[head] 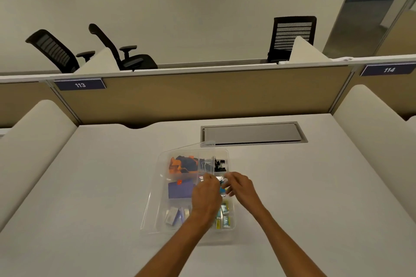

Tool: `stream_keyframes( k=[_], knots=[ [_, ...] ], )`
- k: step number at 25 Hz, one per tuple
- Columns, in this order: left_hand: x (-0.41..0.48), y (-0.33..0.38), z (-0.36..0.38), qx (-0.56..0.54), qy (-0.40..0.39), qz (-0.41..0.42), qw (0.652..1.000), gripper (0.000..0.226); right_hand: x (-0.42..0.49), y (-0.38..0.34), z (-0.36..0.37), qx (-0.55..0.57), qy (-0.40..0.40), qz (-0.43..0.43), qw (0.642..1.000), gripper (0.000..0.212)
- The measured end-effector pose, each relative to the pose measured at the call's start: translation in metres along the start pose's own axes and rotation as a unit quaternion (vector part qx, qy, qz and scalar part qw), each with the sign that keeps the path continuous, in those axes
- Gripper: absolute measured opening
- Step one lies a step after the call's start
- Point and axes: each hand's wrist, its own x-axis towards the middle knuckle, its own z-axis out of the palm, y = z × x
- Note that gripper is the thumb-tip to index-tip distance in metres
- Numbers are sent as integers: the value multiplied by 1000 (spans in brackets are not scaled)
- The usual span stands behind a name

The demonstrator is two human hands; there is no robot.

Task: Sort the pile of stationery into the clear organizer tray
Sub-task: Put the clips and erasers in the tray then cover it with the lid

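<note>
- Left hand (207, 194): back toward the camera, fingers curled down into the tray. What they hold, if anything, is hidden, so I cannot tell whether it grips.
- Right hand (242, 186): comes in from the right, fingers pointing left and bunched at the tips. I cannot tell whether they pinch or only touch.
- Small blue piece (222, 190): sits in the gap between the two hands, just beside the right fingertips and close to the left knuckles. It is too small to give a long axis. The right hand looks the nearer one, and probably the one to move it.
- Clear tray (153, 204): directly under both hands on the desk (101, 186). Its long axis runs away from the person, leaning slightly right at the far end. The hands work over its middle right compartment.
- Already in the compartments:
  - black binder clips (217, 164), far right
  - orange and dark pieces (180, 164), far left
  - a purple block (180, 189), middle left
  - small boxes (225, 216), near right
- No loose pile shows on the desk around the tray, so the sorting looks close to finished.
- The coming move is likely short, inside the tray: the blue piece needs only a small shift from the spot between the hands.
</note>
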Motion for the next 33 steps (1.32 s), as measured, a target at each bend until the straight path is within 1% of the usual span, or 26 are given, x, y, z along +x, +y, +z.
stream_keyframes(
  k=[1,2,3,4,6,8,10,11,13,15,18,19,20,22,24,26,28,29,31,33],
  knots=[
    [1,2,6,0,-8,4,1000,27,4,-7,5,63,-32,33,997,44],
    [2,3,11,0,-13,8,1000,27,10,-13,11,92,-51,55,993,37],
    [3,3,16,4,-18,14,1000,28,15,-19,16,91,-59,68,992,30],
    [3,3,19,5,-19,20,1000,29,21,-22,20,82,-59,75,992,23],
    [1,1,23,-12,-7,34,999,30,33,-26,25,32,-34,89,995,11],
    [-3,-13,21,-41,34,58,997,32,41,-24,23,-20,-1,98,995,9],
    [-4,-41,17,-50,86,88,991,29,44,-19,17,-50,30,95,994,9],
    [-1,-60,18,-47,109,90,989,28,43,-14,14,-67,47,94,992,10],
    [12,-102,22,-65,114,58,990,30,41,-5,10,-114,75,89,987,15],
    [23,-138,24,-102,73,21,992,48,39,2,9,-155,96,80,980,19],
    [33,-173,28,-164,32,-6,986,96,36,7,14,-184,132,73,971,17],
    [36,-179,32,-173,21,-15,985,104,35,8,16,-187,143,73,969,16],
    [39,-184,34,-184,10,-20,983,107,34,8,18,-189,153,73,967,17],
    [43,-186,39,-200,-11,-4,980,108,34,9,23,-214,161,64,961,27],
    [47,-183,44,-187,-22,37,981,109,35,11,33,-292,151,27,944,43],
    [51,-177,50,-182,-22,66,981,108,39,10,48,-359,113,-43,925,55],
    [53,-171,57,-183,-7,73,980,102,47,11,64,-429,63,-114,894,59],
    [53,-169,61,-177,3,74,981,98,50,13,69,-450,46,-127,882,62],
    [54,-168,68,-154,18,75,985,90,55,21,73,-468,34,-107,877,69],
    [55,-169,73,-124,30,76,989,81,54,33,76,-471,46,-96,876,75]
  ],
)
